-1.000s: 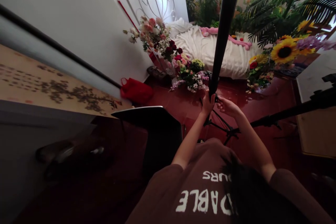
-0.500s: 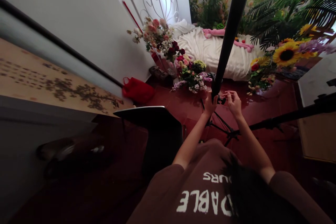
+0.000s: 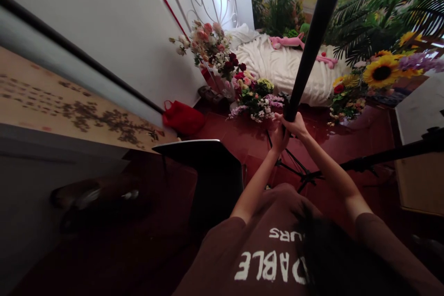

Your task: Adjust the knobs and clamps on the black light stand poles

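Note:
A black stand pole [image 3: 312, 46] rises from in front of me and leans to the upper right. My left hand [image 3: 279, 138] is wrapped round its lower part. Just above, my right hand [image 3: 295, 125] grips the same pole, its fingers reaching round the far side. Below both hands, thin black tripod legs [image 3: 294, 162] spread over the red floor. The clamp knob on the pole is hidden by my hands.
A black chair [image 3: 218, 171] stands to my left, near a red bag [image 3: 182, 117]. Artificial flowers [image 3: 256, 97] fringe a white-draped bed [image 3: 277, 60] ahead. Another black pole [image 3: 388, 155] crosses the right side. Sunflowers [image 3: 381, 73] stand at the right.
My right hand has moved left from beside the knob and closed round the pole above my left hand. The pole's upper part has shifted slightly right in view.

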### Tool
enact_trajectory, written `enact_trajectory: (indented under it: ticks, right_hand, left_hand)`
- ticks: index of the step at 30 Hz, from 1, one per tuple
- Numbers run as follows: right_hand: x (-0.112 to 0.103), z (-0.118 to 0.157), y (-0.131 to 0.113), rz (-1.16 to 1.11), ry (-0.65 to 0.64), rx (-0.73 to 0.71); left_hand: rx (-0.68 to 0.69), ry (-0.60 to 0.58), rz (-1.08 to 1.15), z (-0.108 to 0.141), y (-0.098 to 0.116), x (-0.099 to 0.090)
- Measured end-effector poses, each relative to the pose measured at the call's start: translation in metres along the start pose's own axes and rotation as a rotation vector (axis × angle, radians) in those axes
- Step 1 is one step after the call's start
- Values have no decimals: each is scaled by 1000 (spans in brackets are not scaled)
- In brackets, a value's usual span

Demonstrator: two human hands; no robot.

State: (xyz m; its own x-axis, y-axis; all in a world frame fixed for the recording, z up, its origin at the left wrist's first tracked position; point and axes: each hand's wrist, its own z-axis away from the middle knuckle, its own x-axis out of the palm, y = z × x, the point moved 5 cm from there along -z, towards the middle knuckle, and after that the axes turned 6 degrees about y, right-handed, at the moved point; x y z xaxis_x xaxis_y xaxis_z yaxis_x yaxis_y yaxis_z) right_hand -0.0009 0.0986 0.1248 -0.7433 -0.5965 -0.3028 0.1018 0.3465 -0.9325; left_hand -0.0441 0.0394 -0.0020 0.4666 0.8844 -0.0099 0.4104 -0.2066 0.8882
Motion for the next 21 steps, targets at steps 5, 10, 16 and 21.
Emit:
enact_trajectory:
  ticks: [5, 10, 16, 21]
  right_hand:
    - [-7, -9, -42, -125, 53, -60]
    - [-15, -24, -72, -196, 75, -171]
    - [-19, -18, -76, -162, 54, -180]
    - [-34, 2, -57, -166, 1, -184]
  left_hand:
    - [2, -22, -18, 2, 9, -2]
    - [-1, -18, -26, 2, 16, -2]
    - [7, 0, -39, 2, 15, -1]
    - [-7, 15, -61, 3, 14, -2]
